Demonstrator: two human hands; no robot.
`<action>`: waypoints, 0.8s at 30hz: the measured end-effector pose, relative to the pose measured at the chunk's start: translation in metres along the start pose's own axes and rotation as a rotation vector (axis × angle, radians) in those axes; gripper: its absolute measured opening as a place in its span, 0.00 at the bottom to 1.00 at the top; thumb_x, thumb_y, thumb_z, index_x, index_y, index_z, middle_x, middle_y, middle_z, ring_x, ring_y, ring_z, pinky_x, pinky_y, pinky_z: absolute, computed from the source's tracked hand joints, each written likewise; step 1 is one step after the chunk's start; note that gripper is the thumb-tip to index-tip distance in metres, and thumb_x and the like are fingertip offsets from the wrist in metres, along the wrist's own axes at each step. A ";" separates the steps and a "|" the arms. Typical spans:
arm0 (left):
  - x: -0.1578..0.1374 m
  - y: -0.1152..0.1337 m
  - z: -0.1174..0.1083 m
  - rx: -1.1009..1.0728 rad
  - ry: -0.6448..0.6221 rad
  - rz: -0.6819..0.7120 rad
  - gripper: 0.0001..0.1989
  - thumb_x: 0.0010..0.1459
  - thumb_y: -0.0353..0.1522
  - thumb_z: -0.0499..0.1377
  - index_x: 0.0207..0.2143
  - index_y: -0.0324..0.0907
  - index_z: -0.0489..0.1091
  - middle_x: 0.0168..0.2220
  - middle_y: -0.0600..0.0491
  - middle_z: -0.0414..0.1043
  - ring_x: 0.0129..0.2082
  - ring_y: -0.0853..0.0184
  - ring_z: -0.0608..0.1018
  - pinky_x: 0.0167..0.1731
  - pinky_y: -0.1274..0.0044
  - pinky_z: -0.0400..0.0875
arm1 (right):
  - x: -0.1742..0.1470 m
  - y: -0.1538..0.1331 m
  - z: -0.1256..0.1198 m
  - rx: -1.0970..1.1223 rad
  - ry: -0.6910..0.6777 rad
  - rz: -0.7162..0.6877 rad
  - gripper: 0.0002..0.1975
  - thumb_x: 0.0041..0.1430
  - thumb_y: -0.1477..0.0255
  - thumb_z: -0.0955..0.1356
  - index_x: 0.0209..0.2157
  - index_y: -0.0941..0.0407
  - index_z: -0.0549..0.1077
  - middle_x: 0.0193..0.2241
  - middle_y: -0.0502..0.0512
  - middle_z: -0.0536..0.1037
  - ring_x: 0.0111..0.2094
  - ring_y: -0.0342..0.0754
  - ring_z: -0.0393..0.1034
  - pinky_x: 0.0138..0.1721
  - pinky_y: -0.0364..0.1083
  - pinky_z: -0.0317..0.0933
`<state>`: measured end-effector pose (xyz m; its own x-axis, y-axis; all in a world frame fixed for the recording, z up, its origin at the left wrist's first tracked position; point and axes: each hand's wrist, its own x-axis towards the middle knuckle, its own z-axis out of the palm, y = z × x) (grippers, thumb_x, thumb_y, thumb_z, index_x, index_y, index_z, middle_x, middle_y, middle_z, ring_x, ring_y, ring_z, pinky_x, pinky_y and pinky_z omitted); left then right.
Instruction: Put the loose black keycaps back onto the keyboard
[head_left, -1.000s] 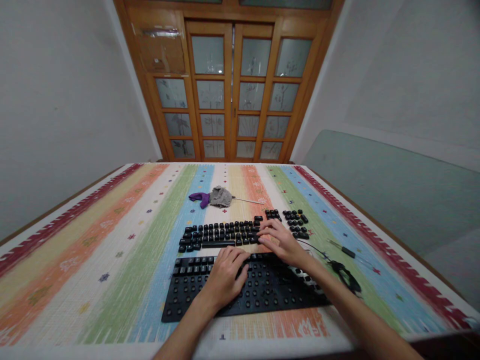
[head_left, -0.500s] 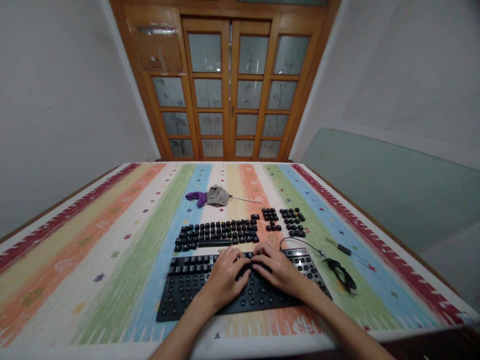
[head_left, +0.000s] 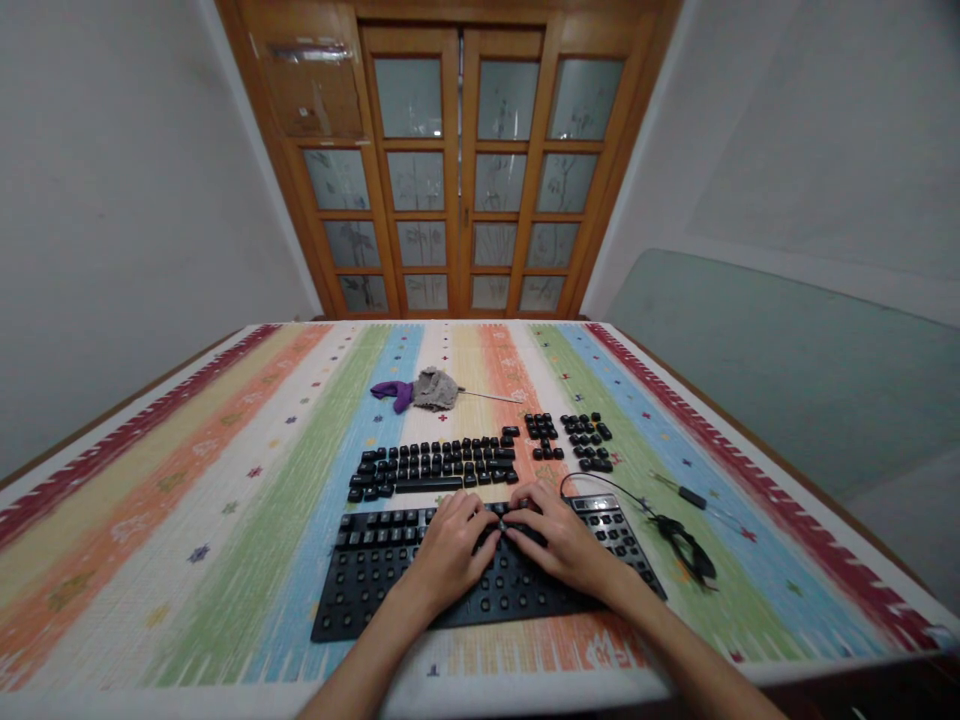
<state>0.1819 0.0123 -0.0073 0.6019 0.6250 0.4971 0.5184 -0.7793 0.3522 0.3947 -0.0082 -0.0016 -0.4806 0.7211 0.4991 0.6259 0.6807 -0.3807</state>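
Note:
A black keyboard (head_left: 360,602) lies at the table's near edge, most of its key posts bare and some keycaps on its top rows at left. My left hand (head_left: 450,540) and my right hand (head_left: 559,535) rest over its upper middle. Their thumbs and forefingers come together around a small black keycap (head_left: 502,523) at the keyboard's upper part; the fingers partly hide it. Behind the keyboard, loose black keycaps (head_left: 431,466) are laid out in rows, with a long space bar (head_left: 429,485) in front and further groups (head_left: 585,437) to the right.
A coiled black cable (head_left: 684,550) lies right of the keyboard, close to a thin tool with a dark handle (head_left: 691,497). Farther back are a grey and purple cloth (head_left: 433,390) and a thin rod (head_left: 491,397). A striped cloth (head_left: 247,540) covers the table.
My hands stay at nearly the same spot on the keyboard, with small finger shifts around the keycap. The view has tilted slightly.

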 end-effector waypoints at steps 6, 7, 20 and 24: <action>0.001 0.000 0.000 -0.002 0.019 0.004 0.05 0.61 0.27 0.60 0.40 0.41 0.73 0.36 0.50 0.70 0.38 0.61 0.71 0.39 0.69 0.69 | 0.001 -0.004 0.002 0.021 0.017 -0.005 0.08 0.66 0.75 0.64 0.35 0.56 0.75 0.39 0.59 0.71 0.42 0.51 0.67 0.43 0.51 0.67; 0.001 0.000 0.000 -0.008 0.019 0.013 0.04 0.61 0.27 0.60 0.38 0.42 0.73 0.36 0.50 0.70 0.38 0.62 0.71 0.39 0.70 0.69 | 0.002 -0.005 0.002 0.025 0.018 -0.005 0.08 0.66 0.75 0.64 0.35 0.56 0.74 0.38 0.58 0.71 0.41 0.51 0.67 0.42 0.51 0.67; 0.002 0.004 0.001 0.076 0.020 0.072 0.03 0.62 0.29 0.59 0.36 0.42 0.72 0.34 0.51 0.68 0.37 0.62 0.69 0.38 0.70 0.68 | 0.006 -0.003 -0.007 -0.062 -0.084 -0.040 0.06 0.62 0.75 0.66 0.35 0.55 0.76 0.41 0.59 0.71 0.43 0.52 0.66 0.43 0.52 0.67; 0.002 0.003 0.003 0.088 0.015 0.070 0.04 0.62 0.28 0.58 0.35 0.42 0.72 0.34 0.51 0.67 0.36 0.62 0.69 0.37 0.71 0.68 | 0.008 -0.005 -0.005 -0.114 -0.087 -0.066 0.07 0.62 0.76 0.66 0.37 0.55 0.76 0.41 0.59 0.71 0.42 0.53 0.66 0.44 0.52 0.66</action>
<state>0.1870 0.0114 -0.0078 0.6294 0.5683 0.5300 0.5275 -0.8133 0.2456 0.3910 -0.0068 0.0082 -0.5708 0.6874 0.4490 0.6549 0.7111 -0.2560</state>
